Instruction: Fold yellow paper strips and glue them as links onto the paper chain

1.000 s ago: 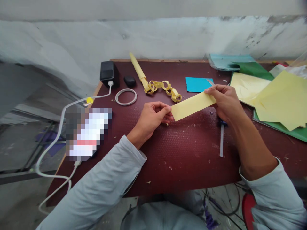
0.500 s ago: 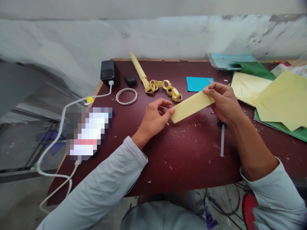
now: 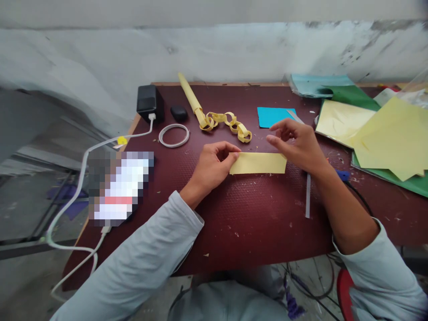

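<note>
A yellow paper strip [image 3: 258, 163] lies flat on the dark red table [image 3: 254, 223], in front of me. My left hand [image 3: 210, 168] holds the strip's left end between thumb and fingers. My right hand [image 3: 298, 145] hovers over the strip's right end with fingers spread, holding nothing. Just beyond the strip lies a yellow paper chain [image 3: 230, 123], joined to a rolled yellow paper tube [image 3: 190, 97].
A blue paper piece [image 3: 272, 115], loose yellow sheets [image 3: 391, 138] and a green sheet [image 3: 414, 185] lie to the right. A thin grey strip [image 3: 307, 196] lies under my right forearm. A tape ring [image 3: 174, 135], a black charger [image 3: 149, 100] with white cable and a phone [image 3: 118, 187] sit left.
The strip, held tilted in the air by both hands, has come down flat on the table. My right hand has let go of its right end and opened.
</note>
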The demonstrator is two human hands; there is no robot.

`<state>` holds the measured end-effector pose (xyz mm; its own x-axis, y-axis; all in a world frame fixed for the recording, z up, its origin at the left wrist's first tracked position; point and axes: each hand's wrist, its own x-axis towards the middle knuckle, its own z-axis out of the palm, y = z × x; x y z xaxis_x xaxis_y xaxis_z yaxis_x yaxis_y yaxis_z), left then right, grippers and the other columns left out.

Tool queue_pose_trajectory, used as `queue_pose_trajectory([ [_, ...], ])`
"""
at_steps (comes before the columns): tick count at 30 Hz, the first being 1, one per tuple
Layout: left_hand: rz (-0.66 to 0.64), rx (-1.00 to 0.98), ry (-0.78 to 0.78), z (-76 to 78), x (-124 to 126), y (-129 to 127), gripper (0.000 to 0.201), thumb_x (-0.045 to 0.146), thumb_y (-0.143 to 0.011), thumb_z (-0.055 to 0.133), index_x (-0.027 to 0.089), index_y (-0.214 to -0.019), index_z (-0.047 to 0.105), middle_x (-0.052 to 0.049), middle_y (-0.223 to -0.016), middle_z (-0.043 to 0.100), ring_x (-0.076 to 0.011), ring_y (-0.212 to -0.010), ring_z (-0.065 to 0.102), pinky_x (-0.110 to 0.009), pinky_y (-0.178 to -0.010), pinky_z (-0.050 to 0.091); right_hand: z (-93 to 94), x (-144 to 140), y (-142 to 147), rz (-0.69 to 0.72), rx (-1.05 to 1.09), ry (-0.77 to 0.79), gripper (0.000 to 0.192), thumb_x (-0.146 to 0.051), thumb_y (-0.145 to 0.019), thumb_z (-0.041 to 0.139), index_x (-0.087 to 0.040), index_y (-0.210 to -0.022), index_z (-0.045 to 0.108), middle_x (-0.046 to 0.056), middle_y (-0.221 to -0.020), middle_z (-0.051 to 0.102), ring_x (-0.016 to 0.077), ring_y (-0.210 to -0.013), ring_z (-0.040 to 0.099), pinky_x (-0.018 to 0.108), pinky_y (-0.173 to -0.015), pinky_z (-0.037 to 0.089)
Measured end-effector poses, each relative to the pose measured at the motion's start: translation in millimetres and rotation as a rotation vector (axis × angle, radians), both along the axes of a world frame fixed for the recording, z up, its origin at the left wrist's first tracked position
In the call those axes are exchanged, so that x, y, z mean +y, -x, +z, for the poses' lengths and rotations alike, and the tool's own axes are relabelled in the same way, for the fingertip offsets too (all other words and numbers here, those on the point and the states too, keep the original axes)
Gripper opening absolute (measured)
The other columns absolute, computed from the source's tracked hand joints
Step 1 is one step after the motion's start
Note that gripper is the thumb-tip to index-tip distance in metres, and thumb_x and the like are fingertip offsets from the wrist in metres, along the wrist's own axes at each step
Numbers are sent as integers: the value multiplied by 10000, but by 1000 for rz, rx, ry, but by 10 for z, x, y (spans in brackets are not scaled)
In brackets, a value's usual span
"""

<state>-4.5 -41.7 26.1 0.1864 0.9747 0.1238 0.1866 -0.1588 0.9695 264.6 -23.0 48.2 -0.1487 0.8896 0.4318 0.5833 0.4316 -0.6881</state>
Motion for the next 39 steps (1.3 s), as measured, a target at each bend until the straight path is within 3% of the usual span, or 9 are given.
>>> queue_pose_trajectory([
  [4,-56,7,-2,-1,-21,-22,144,298,-921,777,164,-942,827,-57,-900,799,-157,-768,673,-271,-683,505,6,-70,105,210,-169,-6,185,-407,-1020,776,-225,-1043,803,52,-911,751,213,-831,665,399,-798,503],
  [9,-137,-26,-25,-16,-40,-50,185,344,-950,780,167,-988,817,-55,-922,789,-153,-770,677,-269,-683,521,7,-127,160,369,-227,104,272,-436,-1077,700,-203,-988,809,37,-851,749,179,-767,622,346,-728,446],
  [15,-82,-51,-8,-37,-18,-36,198,330,-909,833,162,-1010,809,-49,-874,781,-151,-755,677,-264,-682,526,39,-105,73,365,-252,186,308,-455,-1093,670,-214,-943,789,16,-802,732,170,-724,573,345,-700,404],
  [24,-127,-47,-41,-17,-70,-89,165,333,-941,819,168,-956,820,-55,-889,812,-150,-752,699,-269,-693,541,51,-209,257,330,-473,-58,171,-335,-1131,592,-247,-1115,738,90,-1069,765,284,-1039,662,442,-922,384],
  [30,-124,-117,8,8,-85,-113,226,352,-903,890,146,-932,801,-51,-834,799,-127,-675,685,-242,-635,548,-10,-224,341,341,-396,-65,162,-296,-1138,547,-228,-1034,651,102,-1054,740,270,-994,646,410,-894,407],
  [39,-70,-83,38,-47,-64,-95,184,342,-945,819,162,-908,797,-53,-823,792,-146,-684,722,-266,-661,617,11,-154,232,269,-430,-83,139,-266,-1091,600,-233,-982,679,88,-1020,737,276,-977,646,424,-862,399],
])
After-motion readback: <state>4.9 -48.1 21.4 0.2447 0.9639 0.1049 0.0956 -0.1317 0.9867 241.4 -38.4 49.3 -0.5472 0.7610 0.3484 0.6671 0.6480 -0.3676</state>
